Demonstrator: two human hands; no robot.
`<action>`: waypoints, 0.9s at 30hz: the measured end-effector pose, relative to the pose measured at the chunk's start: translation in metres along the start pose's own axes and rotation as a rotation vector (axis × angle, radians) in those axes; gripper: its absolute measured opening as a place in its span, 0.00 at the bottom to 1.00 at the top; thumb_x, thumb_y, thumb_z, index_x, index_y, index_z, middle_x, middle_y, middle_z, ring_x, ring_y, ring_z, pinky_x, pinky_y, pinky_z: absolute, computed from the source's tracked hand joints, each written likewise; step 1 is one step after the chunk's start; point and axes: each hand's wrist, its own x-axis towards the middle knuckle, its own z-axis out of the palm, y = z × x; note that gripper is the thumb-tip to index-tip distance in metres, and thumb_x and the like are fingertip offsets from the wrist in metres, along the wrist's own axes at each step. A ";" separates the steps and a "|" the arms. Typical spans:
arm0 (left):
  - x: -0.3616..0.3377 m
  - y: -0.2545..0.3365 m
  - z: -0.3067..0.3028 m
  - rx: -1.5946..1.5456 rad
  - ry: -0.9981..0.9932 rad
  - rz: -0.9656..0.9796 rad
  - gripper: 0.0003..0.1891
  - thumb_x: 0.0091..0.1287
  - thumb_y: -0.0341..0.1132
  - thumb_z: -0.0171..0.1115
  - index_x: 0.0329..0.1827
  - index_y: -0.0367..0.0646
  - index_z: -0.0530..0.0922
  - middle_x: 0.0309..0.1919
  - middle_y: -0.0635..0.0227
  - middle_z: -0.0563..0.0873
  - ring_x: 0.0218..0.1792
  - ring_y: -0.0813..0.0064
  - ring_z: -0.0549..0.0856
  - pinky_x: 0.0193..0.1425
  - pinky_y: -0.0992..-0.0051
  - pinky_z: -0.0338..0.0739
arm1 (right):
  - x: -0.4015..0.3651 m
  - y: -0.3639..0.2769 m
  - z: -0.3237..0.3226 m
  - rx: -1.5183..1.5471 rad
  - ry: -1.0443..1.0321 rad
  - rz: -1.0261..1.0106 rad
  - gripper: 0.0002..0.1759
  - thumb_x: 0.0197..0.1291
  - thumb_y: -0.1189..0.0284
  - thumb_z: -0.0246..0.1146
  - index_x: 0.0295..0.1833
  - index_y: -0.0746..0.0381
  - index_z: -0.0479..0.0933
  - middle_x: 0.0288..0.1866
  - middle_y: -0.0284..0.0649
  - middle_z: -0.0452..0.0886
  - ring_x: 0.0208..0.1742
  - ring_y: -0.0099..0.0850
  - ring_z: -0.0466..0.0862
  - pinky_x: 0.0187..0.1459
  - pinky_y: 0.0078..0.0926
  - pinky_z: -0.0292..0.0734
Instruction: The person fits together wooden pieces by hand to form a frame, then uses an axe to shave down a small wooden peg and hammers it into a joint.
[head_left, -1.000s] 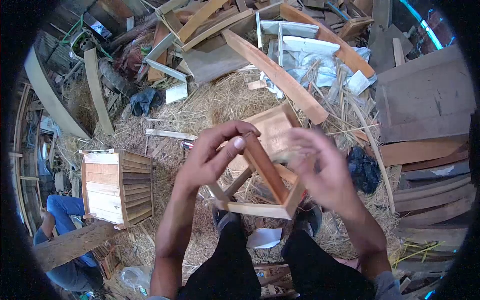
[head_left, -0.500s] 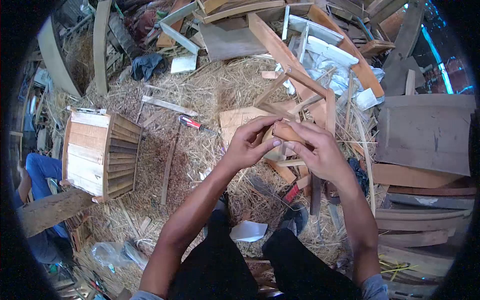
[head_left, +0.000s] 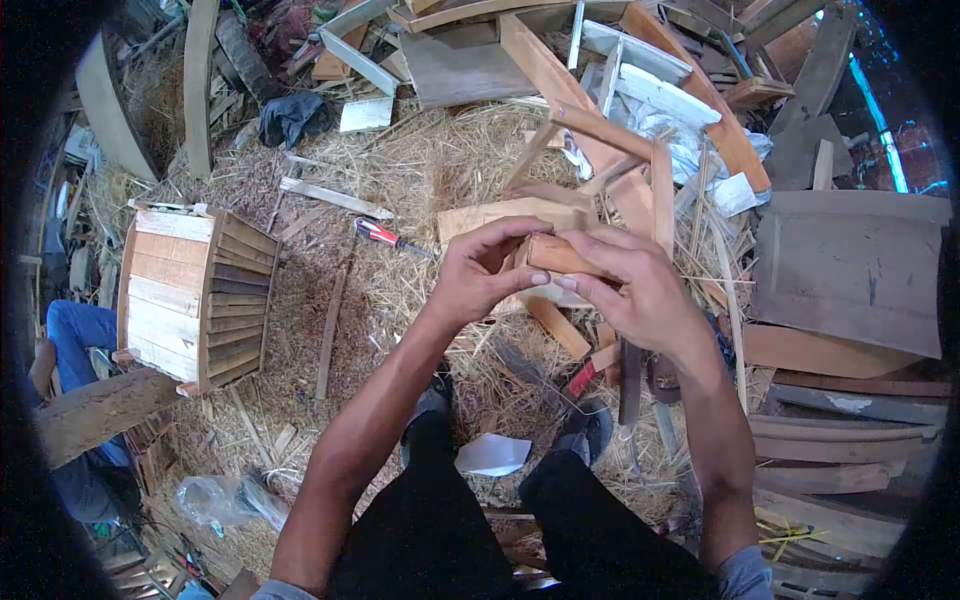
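Note:
My right hand (head_left: 635, 290) is closed around a short, rounded piece of orange-brown wood (head_left: 567, 257), the thumb along its near side. At the left end of this piece, my left hand (head_left: 485, 270) is curled, its fingers and thumb pressed to the end face. The two thumbs nearly meet just below the wood. Right behind the hands stands a wooden frame (head_left: 662, 195) of several bars. It overlaps the held wood in this view, and I cannot tell whether they are joined. My palms hide part of the wood.
A slatted wooden tub (head_left: 170, 290) lies on its side at left, near a person's blue-jeaned leg (head_left: 75, 340). A red-handled screwdriver (head_left: 378, 232) rests on straw. A red-handled tool (head_left: 583, 378) lies near my feet. Boards (head_left: 850, 270) crowd the right; more wood lies behind.
Both hands and the wood have shifted slightly left, with the wood now lying flatter. The upper bar of the frame appears farther up and left. The head view has moved a little.

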 end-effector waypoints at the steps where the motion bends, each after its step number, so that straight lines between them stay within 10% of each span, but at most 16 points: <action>1: 0.001 0.001 0.000 -0.006 0.005 0.007 0.29 0.57 0.18 0.74 0.64 0.33 0.78 0.61 0.59 0.82 0.64 0.69 0.79 0.74 0.67 0.72 | 0.001 0.000 -0.001 -0.028 -0.005 -0.013 0.22 0.59 0.74 0.68 0.59 0.67 0.80 0.50 0.52 0.83 0.50 0.52 0.84 0.53 0.41 0.79; 27: -0.021 -0.039 -0.027 0.077 0.011 -0.060 0.29 0.57 0.18 0.74 0.64 0.35 0.80 0.63 0.60 0.79 0.68 0.67 0.77 0.79 0.67 0.67 | 0.002 0.045 0.037 -0.146 -0.051 -0.105 0.23 0.57 0.74 0.69 0.59 0.66 0.80 0.50 0.49 0.84 0.53 0.49 0.83 0.56 0.43 0.77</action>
